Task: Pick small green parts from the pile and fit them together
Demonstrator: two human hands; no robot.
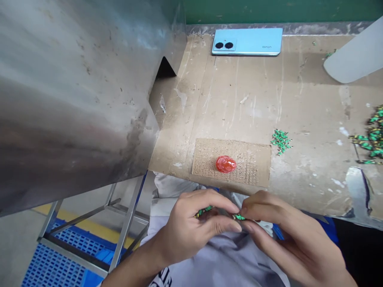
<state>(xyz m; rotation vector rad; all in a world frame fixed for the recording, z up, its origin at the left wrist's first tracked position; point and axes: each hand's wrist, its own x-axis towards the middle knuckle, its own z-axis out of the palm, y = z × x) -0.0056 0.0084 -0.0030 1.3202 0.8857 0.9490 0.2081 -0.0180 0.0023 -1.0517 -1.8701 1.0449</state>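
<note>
Left of the fingers (229, 227) stands a large steel housing (74, 99); just beyond them spreads a worn, tan tabletop (239, 107). The left hand (194, 223) and right hand (287, 227) both pinch a small green piece (239, 217) between them, probably light, fairly stiff and fiddly, best held by its ends.

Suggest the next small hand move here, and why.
Perhaps steady the small green piece with the left hand and ease the right hand off: both hands' fingertips meet at it, and more green shows inside the left's curl.
</note>
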